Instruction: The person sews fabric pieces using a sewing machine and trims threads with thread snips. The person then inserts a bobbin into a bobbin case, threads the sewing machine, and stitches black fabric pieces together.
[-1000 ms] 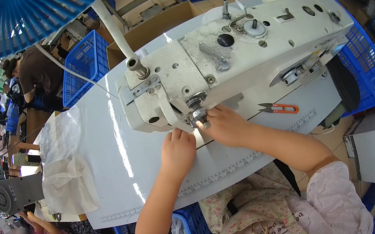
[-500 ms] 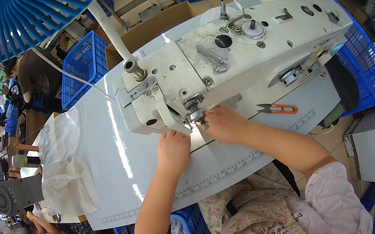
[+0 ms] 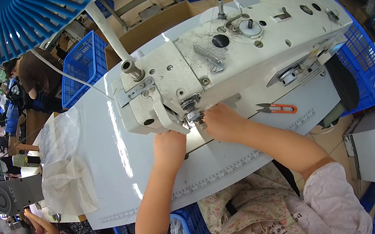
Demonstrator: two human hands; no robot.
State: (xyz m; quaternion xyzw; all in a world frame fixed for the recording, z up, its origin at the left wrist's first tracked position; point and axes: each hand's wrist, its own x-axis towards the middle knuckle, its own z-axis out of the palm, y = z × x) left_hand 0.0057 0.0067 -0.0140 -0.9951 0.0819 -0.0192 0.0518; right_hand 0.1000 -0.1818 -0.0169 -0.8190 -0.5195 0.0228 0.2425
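A white sewing machine stands on the pale work table. Close under the left end of its head is my left hand, back upward and fingers curled in; the fingertips are hidden by the machine. My right hand is bent closed just right of the metal tension knob, near the needle area. What either hand pinches, if anything, cannot be made out. Orange-handled thread snips lie on the table to the right of my right hand.
A printed ruler strip runs along the table's front edge. Clear plastic bags lie at the left end. Blue crates stand behind and at the right. A blue slatted cover hangs upper left. Two people are at the left.
My left hand has shifted slightly left and further under the machine head. The right hand has barely moved. The snips lie where they were.
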